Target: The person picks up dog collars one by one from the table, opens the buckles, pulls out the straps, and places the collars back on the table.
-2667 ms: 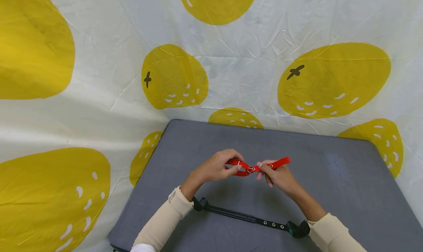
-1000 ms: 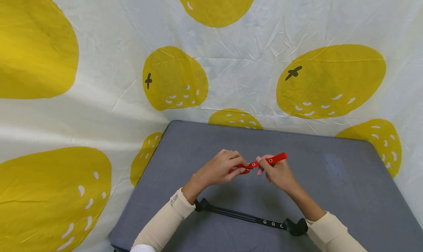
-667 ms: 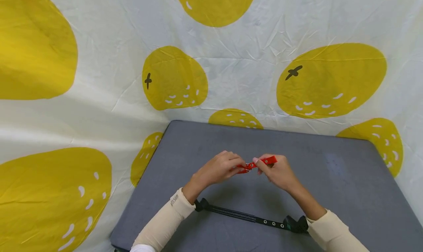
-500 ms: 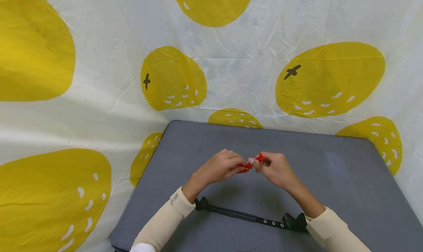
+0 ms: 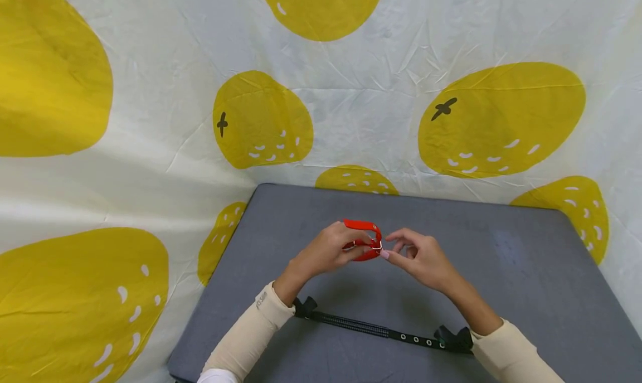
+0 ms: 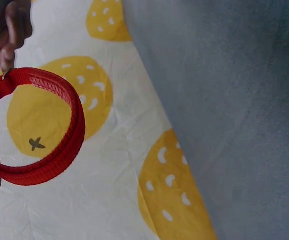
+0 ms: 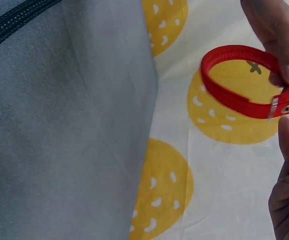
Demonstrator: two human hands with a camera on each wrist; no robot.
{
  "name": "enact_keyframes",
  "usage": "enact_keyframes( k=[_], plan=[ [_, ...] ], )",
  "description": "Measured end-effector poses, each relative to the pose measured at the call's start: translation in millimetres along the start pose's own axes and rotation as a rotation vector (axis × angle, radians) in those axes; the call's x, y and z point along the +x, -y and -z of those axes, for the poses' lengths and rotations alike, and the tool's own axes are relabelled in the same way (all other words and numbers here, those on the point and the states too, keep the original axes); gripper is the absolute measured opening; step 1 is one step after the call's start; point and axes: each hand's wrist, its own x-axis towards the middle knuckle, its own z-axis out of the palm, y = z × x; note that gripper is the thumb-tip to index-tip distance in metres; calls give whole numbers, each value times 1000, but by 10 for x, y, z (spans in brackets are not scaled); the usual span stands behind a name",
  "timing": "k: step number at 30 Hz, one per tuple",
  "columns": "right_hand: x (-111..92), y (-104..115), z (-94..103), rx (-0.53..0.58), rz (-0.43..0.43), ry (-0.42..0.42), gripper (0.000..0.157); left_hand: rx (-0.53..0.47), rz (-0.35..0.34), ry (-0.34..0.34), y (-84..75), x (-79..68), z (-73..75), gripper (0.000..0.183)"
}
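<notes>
A red pet collar (image 5: 361, 225) with a metal buckle and eyelets is held above the grey table, closed into a loop. My left hand (image 5: 328, 250) pinches it next to the buckle (image 7: 286, 108), with its fingertips partly hiding the strap. The collar's free end bends up and back to the left over that hand. My right hand (image 5: 423, 260) is just right of the buckle, its thumb tip right at the metal frame and its index finger held apart from the thumb. In the left wrist view the loop of the collar (image 6: 77, 125) shows round and open.
On the grey padded table (image 5: 501, 294) a black strap (image 5: 351, 325) with eyelets lies below both hands. Dark wrist cameras overlap its ends in the head view. A white cloth (image 5: 366, 121) with yellow fruit prints hangs behind the table and on its left.
The collar's free end, earlier pinched in my right hand and pointing right, now folds back leftward over the buckle. My right fingers have let go of it and spread apart.
</notes>
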Motion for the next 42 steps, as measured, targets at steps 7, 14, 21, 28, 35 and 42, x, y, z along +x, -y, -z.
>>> enact_keyframes(
  k=[7, 14, 21, 28, 35, 42],
  plan=[
    [-71, -61, -39, 56, -9, 1, 22, -170, 5, -59, -5, -3, 59, 15],
    [-99, -115, -115, 216, 5, 11, 20, -257, 22, -85, -9, -11, 43, 14],
    [-126, -73, -130, 340, -105, 41, 19, -351, 47, -56, -11, -8, 20, 11],
    [-133, -78, -126, 382, -80, 62, 15, -413, 58, -84, -9, -29, -2, 11],
    [-133, -55, -95, 417, 2, 81, 18, -458, 52, -124, -23, -27, 20, 12],
    [-142, -54, -83, 453, 44, 96, 16, -471, 96, -146, -67, -26, 27, 14]
  ],
)
